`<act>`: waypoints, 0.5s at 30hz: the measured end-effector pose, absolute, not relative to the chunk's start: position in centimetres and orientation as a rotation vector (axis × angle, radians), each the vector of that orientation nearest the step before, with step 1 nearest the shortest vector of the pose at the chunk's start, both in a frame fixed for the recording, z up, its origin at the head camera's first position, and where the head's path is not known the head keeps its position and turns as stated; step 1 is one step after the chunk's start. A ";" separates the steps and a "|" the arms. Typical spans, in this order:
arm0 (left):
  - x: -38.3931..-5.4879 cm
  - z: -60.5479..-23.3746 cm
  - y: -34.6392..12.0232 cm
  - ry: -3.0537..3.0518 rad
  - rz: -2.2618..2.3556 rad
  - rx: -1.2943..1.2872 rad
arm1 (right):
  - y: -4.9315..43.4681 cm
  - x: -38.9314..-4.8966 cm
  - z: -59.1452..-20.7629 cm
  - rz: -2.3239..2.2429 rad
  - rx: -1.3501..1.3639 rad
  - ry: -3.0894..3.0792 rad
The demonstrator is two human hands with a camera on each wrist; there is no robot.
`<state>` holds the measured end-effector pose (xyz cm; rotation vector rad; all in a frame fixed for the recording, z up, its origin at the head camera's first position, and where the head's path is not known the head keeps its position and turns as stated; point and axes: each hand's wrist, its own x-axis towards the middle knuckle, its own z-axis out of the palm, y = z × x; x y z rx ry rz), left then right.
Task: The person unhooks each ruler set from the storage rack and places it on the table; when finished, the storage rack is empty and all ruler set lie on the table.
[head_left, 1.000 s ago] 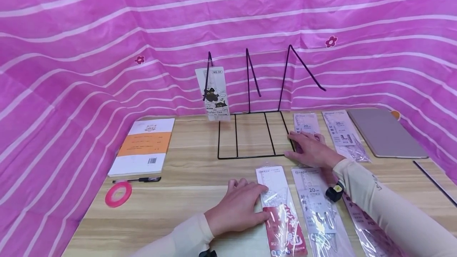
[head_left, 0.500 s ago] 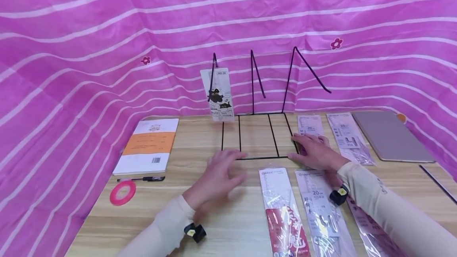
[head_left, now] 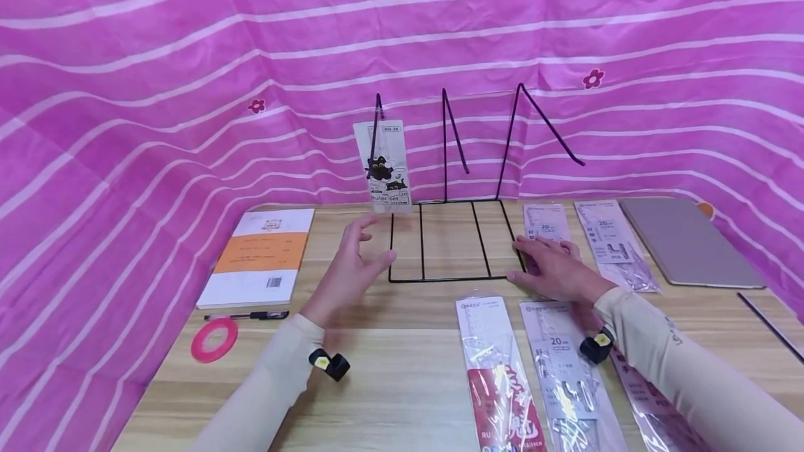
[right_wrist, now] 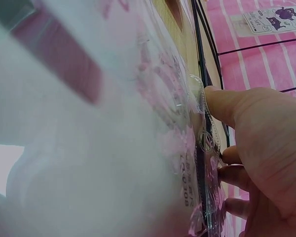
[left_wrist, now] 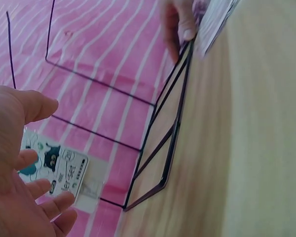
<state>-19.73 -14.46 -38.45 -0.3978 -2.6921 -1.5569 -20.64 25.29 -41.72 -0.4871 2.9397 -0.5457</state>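
Note:
A black wire display rack [head_left: 452, 280] lies with its base on the table and three prongs standing at the back. From its left prong hangs a ruler set [head_left: 389, 166] with black cat drawings. My left hand [head_left: 348, 267] is beside the rack's left edge, fingers spread and apart from the wire; in the left wrist view the hand [left_wrist: 24, 163] holds nothing. At the front right corner of the base, my right hand [head_left: 555, 267] grips the wire between thumb and fingers. Under and behind that hand lies a packaged ruler set [head_left: 545, 218], partly covered.
In front lie a red-and-white ruler pack [head_left: 499, 375] and a pink ruler pack [head_left: 562, 368]; another pack [head_left: 612, 236] is at the back right, near a grey notebook [head_left: 691, 239]. On the left are a book [head_left: 260, 257], a pen [head_left: 248, 315] and pink tape [head_left: 214, 340].
My left hand has left the red-and-white ruler pack and moved left and away from me to the rack's left edge. The right hand stays at the rack's right corner.

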 end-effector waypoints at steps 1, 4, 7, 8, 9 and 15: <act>-20.1 -38.4 -14.6 -2.687 -1.573 -0.382 | 25.3 -20.7 -41.7 -0.546 -0.484 2.938; -21.1 -38.4 -14.9 -2.653 -1.605 -0.359 | 25.2 -20.7 -41.7 -0.547 -0.474 2.934; -22.1 -38.3 -15.2 -2.597 -1.611 -0.403 | 25.2 -20.7 -41.6 -0.551 -0.474 2.932; -22.5 -38.3 -15.2 -2.588 -1.608 -0.403 | 25.2 -20.7 -41.6 -0.553 -0.475 2.932; -22.8 -38.2 -15.3 -2.575 -1.611 -0.408 | 25.2 -20.6 -41.6 -0.553 -0.476 2.933; -25.1 -37.6 -15.3 -2.514 -1.638 -0.423 | 25.1 -20.6 -41.6 -0.553 -0.478 2.936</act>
